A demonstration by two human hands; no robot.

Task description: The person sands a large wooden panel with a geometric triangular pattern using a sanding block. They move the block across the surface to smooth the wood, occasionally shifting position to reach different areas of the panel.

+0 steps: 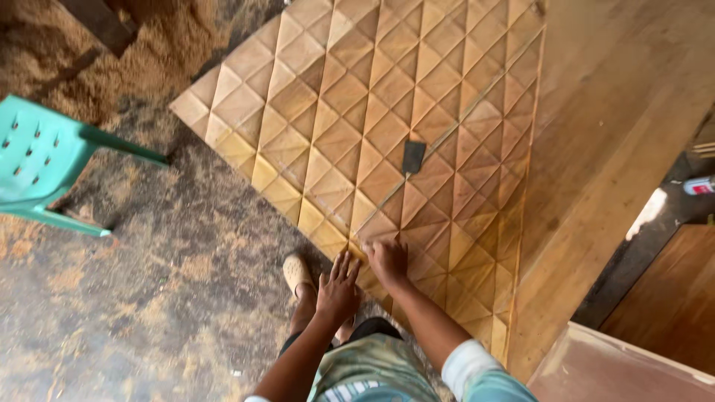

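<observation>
Here the carved wooden panel, cut all over in raised diamond facets, lies across a plain wooden door slab and runs diagonally from the upper right down toward the person; its near edge sits just in front of the body. The right hand presses flat on the facets at that near edge, fingers together and pointing up the panel, gripping nothing. The left hand hovers just beside it at the panel's lower left edge, fingers spread and empty; whether it touches the wood cannot be told. A small dark rectangular scraper lies loose on the panel, well apart from both hands, about midway up. The panel's left edge overhangs the sawdust-strewn floor; a foot in a pale shoe stands just under that edge, close to the left hand. To the left, bare floor lies between the panel and a green plastic chair, which stands well apart; to the right, the door slab's smooth surface runs on beyond the panel's long straight edge. A reddish board closes in the lower right corner.
</observation>
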